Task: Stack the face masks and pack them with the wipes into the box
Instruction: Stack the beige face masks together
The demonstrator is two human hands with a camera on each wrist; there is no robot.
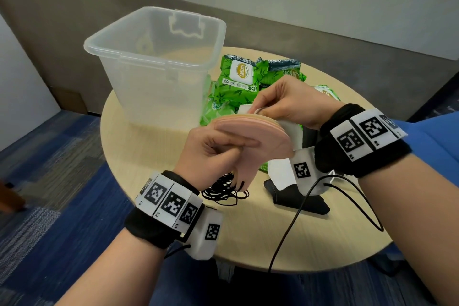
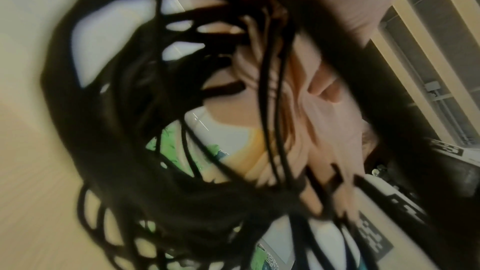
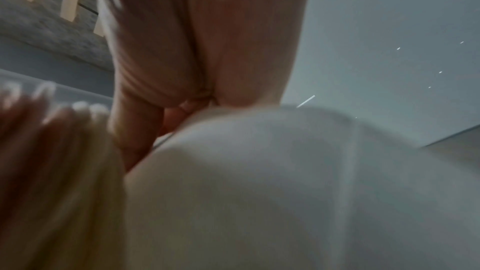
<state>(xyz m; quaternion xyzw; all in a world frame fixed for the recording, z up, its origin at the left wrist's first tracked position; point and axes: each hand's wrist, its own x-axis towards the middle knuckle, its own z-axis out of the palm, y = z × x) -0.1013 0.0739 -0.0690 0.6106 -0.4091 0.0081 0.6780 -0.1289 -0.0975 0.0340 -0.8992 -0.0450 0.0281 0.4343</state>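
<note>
Pink mask stack (image 1: 250, 131) gripped by left hand (image 1: 213, 154), frame centre, above tabletop (image 1: 323, 236). White mask (image 1: 246, 109) pinched by right hand (image 1: 288, 104): edges should be aligned, black loops (image 1: 223, 190) kept together. Box (image 1: 159, 64) upper left, wipes (image 1: 238, 79) beside.

Left wrist view blurred; black ear loops (image 2: 145, 151) cover most of frame, left hand's fingers (image 2: 324, 89) barely readable. Right wrist view soft; white mask (image 3: 259, 192) fills lower frame. Head view: right hand (image 1: 293, 104) hides part of wipes (image 1: 238, 82); black item (image 1: 298, 200) on surface unidentifiable.
</note>
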